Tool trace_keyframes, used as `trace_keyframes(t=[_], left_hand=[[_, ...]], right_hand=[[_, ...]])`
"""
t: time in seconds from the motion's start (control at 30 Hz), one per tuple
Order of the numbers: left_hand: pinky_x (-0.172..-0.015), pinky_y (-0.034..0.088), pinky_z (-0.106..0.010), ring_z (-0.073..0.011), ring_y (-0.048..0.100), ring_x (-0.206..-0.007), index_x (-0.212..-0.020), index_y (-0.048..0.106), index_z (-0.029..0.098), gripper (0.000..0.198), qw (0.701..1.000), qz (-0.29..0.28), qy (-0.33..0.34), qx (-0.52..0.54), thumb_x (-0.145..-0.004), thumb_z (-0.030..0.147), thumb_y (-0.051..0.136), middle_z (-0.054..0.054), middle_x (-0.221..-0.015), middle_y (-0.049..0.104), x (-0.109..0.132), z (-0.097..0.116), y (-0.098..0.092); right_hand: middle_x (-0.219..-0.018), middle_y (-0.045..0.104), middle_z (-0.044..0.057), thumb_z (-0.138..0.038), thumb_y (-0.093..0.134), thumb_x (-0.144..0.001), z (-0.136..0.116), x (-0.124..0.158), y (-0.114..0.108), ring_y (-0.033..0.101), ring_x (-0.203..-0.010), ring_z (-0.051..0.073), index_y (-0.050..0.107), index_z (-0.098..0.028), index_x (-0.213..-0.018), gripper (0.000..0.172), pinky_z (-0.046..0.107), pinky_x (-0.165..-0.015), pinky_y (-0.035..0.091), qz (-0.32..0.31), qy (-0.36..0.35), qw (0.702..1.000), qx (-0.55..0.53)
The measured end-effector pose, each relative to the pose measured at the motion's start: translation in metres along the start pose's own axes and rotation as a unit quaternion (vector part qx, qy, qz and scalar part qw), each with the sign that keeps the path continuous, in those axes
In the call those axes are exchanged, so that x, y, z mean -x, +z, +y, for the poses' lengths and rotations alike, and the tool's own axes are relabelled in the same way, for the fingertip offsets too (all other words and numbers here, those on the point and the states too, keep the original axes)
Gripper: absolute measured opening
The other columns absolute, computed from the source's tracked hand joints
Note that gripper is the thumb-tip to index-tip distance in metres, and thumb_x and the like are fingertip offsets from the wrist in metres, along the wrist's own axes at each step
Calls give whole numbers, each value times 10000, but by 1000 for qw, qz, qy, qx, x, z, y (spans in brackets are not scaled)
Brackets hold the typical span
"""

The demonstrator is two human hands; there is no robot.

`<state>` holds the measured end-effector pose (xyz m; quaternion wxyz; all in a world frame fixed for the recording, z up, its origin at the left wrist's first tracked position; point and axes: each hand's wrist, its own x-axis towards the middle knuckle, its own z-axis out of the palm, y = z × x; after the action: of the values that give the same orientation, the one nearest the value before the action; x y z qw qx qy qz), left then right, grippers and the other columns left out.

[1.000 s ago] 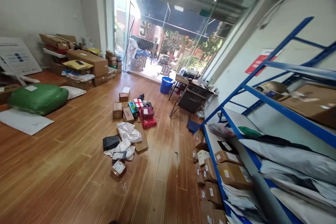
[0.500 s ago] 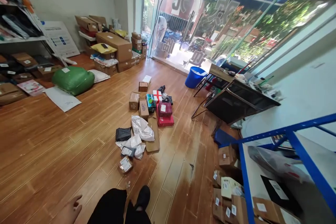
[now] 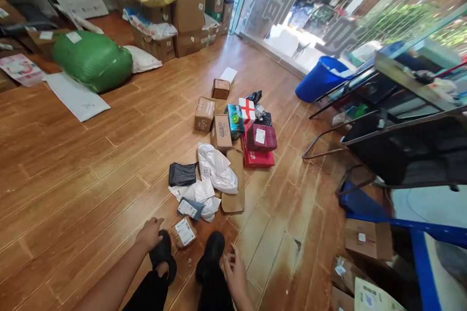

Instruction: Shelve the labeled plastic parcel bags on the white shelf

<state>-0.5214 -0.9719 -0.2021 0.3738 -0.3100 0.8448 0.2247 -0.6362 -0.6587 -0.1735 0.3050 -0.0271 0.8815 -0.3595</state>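
Observation:
My left hand (image 3: 150,233) hangs with loosely bent fingers just left of a small brown box (image 3: 185,232) with a white label, not touching it. Further right, my right hand (image 3: 235,267) is beside my right shoe (image 3: 212,252), its fingers apart and holding nothing. Beyond the small box lie a grey-blue packet (image 3: 191,208), a black packet (image 3: 183,174) and a white plastic mailer (image 3: 217,167). The mailer overlaps a flat piece of cardboard (image 3: 235,201). Behind these stand a brown carton (image 3: 221,132), a blue-green package (image 3: 235,121) and a maroon box (image 3: 263,137) on a red box (image 3: 258,158).
At the far left a big green sack (image 3: 93,60) rests near stacked cartons (image 3: 188,5). A blue bin (image 3: 323,79) stands by the glass front, near a dark tilted table (image 3: 408,146). Boxes (image 3: 368,238) and a blue rack (image 3: 425,272) line the right side.
The view has tipped down and come closer to the parcels. My left hand has moved right and forward towards the small box, and my right hand has come into view.

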Motion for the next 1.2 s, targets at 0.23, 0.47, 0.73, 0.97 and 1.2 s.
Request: trace_keyframes(t=[0.23,0.47,0.73,0.97,1.2], left_hand=[[-1129,294,-397,-275,363,-1381,-1408,457,136,637,983,-46,176,-40,-777,96,530,-144,-1488,429,-174,25,75],[-1017,402,-443,-361,557,-1116,-1252,585,133,754,948,-59,309,-44,-534,245,786,-154,-1220,620,-262,22,117],[-894,500,-382,-318,621,-1056,-1071,592,179,634,853,-200,152,457,-501,412,741,-66,-1078,699,-257,-47,128],[-881,526,-379,-309,660,-1038,-1206,547,135,805,659,-124,12,742,-503,418,819,-121,-1065,737,-229,-35,119],[-857,523,-360,-320,667,-1013,-1024,674,108,736,581,-231,2,781,-539,660,700,-120,-912,759,-233,-29,128]], right_hand=[[-1294,532,313,-364,541,-777,19,-239,136,491,-1261,399,515,20,-1260,617,504,-1079,360,-64,-22,994,82],[-1037,711,172,-418,684,-643,79,-342,190,662,-940,316,628,-101,-1046,515,411,-825,524,-82,-18,996,-15],[-773,655,28,-287,554,-849,32,-321,158,584,-694,165,652,-187,-1023,223,284,-627,445,-82,-447,891,6],[-612,507,-17,-197,421,-974,37,-292,224,413,-569,147,601,-158,-1042,196,301,-489,264,-154,-790,569,170],[-621,503,-20,-214,383,-989,36,-302,244,410,-570,143,602,-175,-1077,239,298,-500,286,-196,-789,560,157]])
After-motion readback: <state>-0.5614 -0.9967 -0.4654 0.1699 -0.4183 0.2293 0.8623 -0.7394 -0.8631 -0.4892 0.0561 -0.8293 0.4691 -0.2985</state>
